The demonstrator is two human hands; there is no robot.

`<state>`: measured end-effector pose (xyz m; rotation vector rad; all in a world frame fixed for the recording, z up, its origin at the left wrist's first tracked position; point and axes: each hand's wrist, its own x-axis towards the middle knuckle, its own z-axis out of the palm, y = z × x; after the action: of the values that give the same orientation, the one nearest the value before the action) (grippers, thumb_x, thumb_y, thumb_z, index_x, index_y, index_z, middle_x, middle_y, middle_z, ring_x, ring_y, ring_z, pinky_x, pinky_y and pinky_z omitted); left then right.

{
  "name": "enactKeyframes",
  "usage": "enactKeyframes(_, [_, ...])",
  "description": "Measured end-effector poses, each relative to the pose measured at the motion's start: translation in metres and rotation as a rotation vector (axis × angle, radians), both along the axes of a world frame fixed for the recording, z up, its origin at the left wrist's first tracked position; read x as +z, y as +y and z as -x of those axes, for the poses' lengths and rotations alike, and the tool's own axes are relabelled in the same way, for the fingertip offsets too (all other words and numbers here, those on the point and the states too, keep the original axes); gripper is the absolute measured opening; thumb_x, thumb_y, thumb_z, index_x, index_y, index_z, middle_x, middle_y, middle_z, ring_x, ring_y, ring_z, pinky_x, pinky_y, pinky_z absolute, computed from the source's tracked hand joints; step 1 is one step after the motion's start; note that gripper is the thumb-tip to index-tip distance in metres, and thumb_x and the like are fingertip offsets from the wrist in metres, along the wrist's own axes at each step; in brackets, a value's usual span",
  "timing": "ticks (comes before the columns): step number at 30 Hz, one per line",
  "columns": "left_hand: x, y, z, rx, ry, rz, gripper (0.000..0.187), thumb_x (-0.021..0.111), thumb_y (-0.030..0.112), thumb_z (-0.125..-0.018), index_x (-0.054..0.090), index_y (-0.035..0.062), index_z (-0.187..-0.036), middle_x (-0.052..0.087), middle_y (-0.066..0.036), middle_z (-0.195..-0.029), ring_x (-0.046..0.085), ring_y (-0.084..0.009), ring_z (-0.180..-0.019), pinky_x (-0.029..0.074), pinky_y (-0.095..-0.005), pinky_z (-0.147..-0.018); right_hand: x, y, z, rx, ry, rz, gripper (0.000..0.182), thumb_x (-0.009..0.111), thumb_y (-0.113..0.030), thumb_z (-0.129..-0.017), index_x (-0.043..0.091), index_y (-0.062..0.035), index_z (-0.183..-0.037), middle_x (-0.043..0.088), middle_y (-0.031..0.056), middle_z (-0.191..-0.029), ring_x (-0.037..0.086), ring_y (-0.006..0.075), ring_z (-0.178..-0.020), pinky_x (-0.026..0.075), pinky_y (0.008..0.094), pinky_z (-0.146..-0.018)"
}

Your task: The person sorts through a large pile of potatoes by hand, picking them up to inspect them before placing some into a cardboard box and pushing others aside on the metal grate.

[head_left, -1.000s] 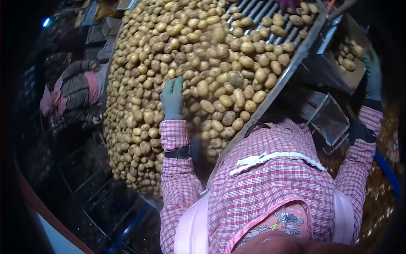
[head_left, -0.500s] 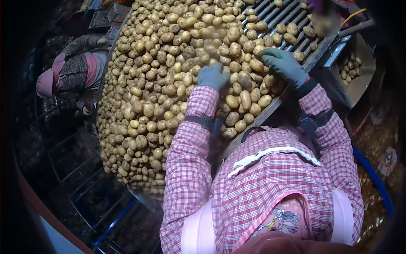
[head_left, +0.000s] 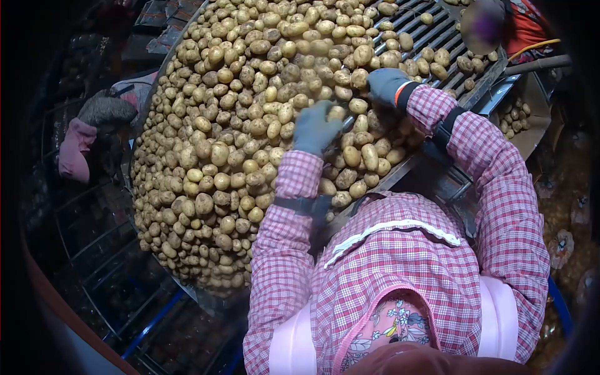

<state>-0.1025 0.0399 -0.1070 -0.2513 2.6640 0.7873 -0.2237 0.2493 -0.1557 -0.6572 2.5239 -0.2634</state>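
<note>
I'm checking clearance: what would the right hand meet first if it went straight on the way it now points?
Probably a potato just beyond the right hand; depth is unclear, so they may be touching.

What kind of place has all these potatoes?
Probably a potato sorting or packing place: there's a big heap of potatoes, a rack of metal bars, and a box with more potatoes inside.

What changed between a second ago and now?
The right hand has moved from the box to the potato heap beside the metal bars; the left hand has shifted right, toward it. A potato shows at the left hand; whether either hand grips anything is unclear. The box still holds potatoes; the heap still meets the bars.
</note>
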Motion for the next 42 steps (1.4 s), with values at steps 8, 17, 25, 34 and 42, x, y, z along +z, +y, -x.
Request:
enactKeyframes(8, [-0.02,-0.041,-0.002,-0.067,0.497,0.011,0.024,0.068,0.018,-0.087,0.074,0.0066,-0.107,0.073,-0.014,-0.103,0.068,-0.0317,-0.101,0.053,-0.0409,-0.088,-0.014,-0.022,-0.012,-0.231,-0.098,0.188,0.057,0.07,-0.041,-0.084,0.054,-0.0019,-0.123,0.07,0.0255,-0.112,0.067,0.0413,-0.107,0.051,0.0467,-0.093])
enactKeyframes(17, [-0.041,-0.004,0.033,-0.073,0.365,0.226,0.038,0.063,0.027,-0.091,0.07,0.0076,-0.123,0.07,-0.015,-0.117,0.064,-0.0342,-0.109,0.048,-0.0447,-0.099,-0.029,0.012,-0.005,-0.459,-0.403,0.667,0.054,0.083,-0.04,-0.077,0.07,-0.0018,-0.113,0.073,0.0157,-0.109,0.07,0.0248,-0.099,0.054,0.0381,-0.088])
enactKeyframes(25, [-0.018,0.006,0.02,0.036,0.395,-0.185,0.037,0.064,0.028,-0.091,0.072,0.0064,-0.12,0.073,-0.017,-0.111,0.067,-0.0325,-0.107,0.051,-0.0413,-0.097,0.056,0.082,-0.031,-0.836,-0.94,1.504,0.049,0.072,-0.039,-0.092,0.066,-0.0016,-0.124,0.071,0.005,-0.1,0.067,0.0135,-0.082,0.056,0.0262,-0.073])
enactKeyframes(34, [-0.056,0.099,0.069,-0.342,-0.011,0.23,0.051,0.062,0.044,-0.087,0.066,0.0148,-0.128,0.071,-0.015,-0.118,0.062,-0.0324,-0.114,0.047,-0.0429,-0.099,0.049,0.11,-0.033,-0.734,-0.81,1.493,0.025,0.057,-0.015,-0.096,0.068,0.0013,-0.111,0.069,0.0079,-0.102,0.068,0.0171,-0.087,0.057,0.0289,-0.074])
enactKeyframes(42, [-0.054,0.064,0.053,-0.033,0.017,-0.478,0.056,0.069,0.015,-0.076,0.062,0.0021,-0.131,0.07,-0.018,-0.116,0.069,-0.0272,-0.097,0.056,-0.0381,-0.092,0.02,0.13,-0.085,-0.818,-0.84,1.256,0.022,0.059,-0.009,-0.09,0.069,0.0052,-0.104,0.067,0.0114,-0.096,0.068,0.016,-0.08,0.056,0.0257,-0.066])
